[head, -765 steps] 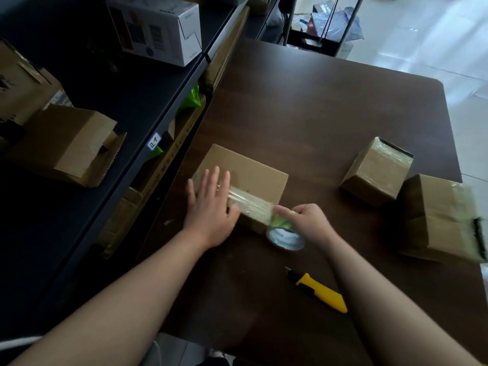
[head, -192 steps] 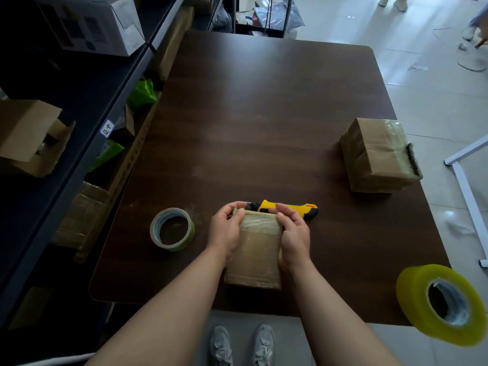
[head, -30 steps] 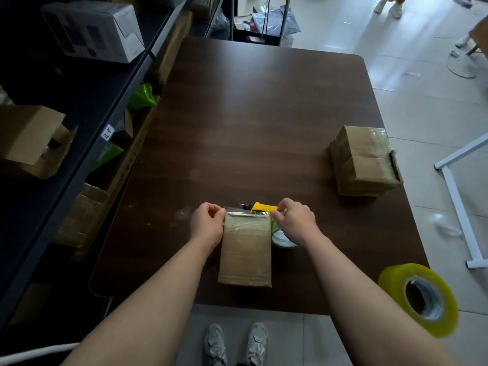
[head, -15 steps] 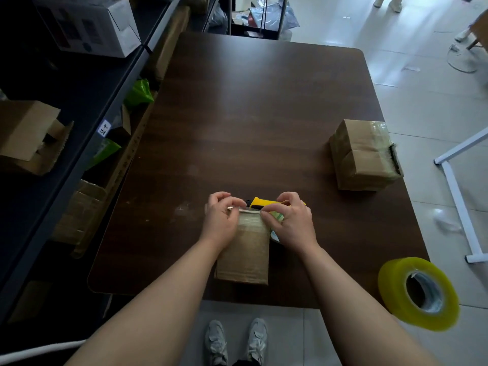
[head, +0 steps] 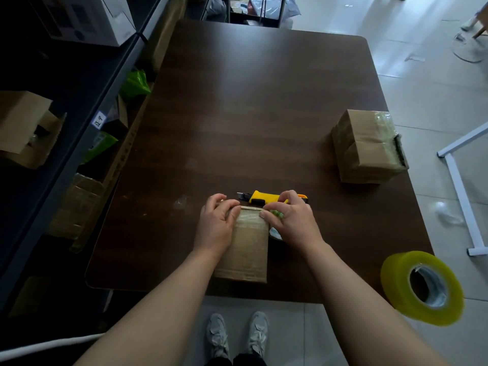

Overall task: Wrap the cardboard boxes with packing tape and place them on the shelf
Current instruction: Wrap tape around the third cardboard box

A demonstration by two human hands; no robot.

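Head view: right hand [head: 293,223] hides most of the tape roll [head: 274,234] it clutches beside the cardboard box [head: 245,256] on the table [head: 250,101]; left hand [head: 215,227] grips the box's far left corner; just beyond the box, fingers overlap a knife [head: 264,198]; well right, a taped box [head: 367,146].

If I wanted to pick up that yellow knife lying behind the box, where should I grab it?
Take the knife by its yellow handle, from above, pinching across its narrow width. It lies flat on the table, blade tip pointing left, so stay right of that end.
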